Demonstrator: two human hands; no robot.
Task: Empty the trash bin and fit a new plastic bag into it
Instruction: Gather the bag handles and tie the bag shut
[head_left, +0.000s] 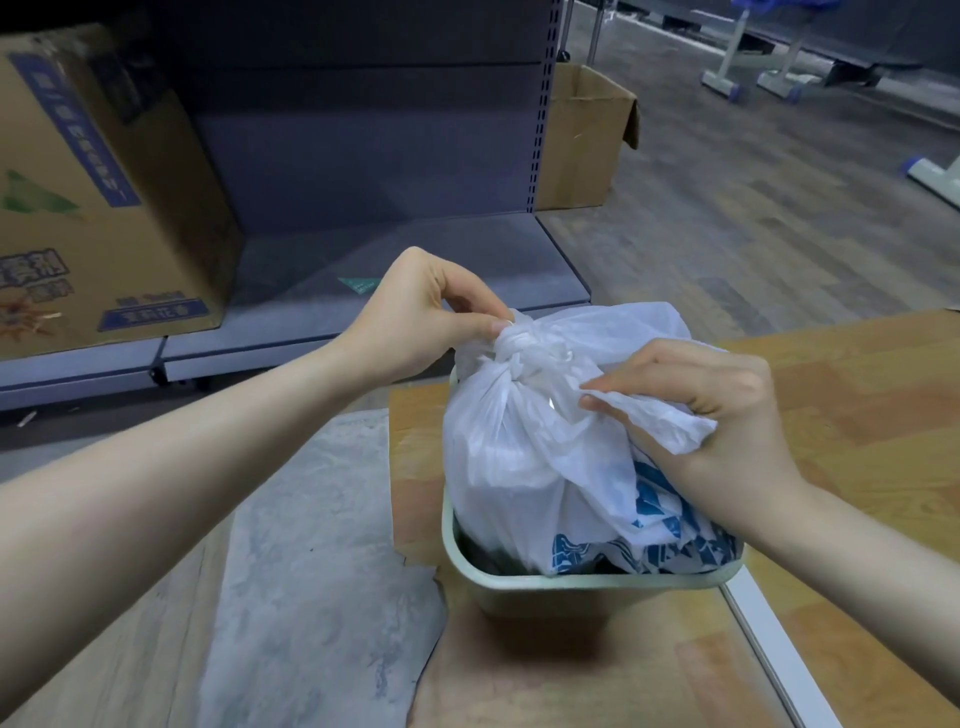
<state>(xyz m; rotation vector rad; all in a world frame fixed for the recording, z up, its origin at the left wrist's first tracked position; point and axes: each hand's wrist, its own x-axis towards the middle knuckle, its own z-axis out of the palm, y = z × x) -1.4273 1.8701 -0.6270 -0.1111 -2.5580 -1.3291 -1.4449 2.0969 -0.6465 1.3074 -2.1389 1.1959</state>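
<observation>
Pale green bin (587, 582) sits on the wood floor, full white bag (524, 457) still inside. Right hand (727, 410) pinches a loose bag tail, left hand (421, 317) pinches the knot (524, 348). Step: tying off. Next, probably lift bag out. Far-left cardboard box (98, 208) print unreadable.

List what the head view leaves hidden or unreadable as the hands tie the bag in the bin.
- Contents of the white bag: hidden by its cloudy plastic.
- Bottom of the bin: filled by the bag.
- Right hand fingertips: covered by the bag's loose end.
- Left hand palm: turned away.
- Cardboard box print: blurred, cut off by the left edge.
</observation>
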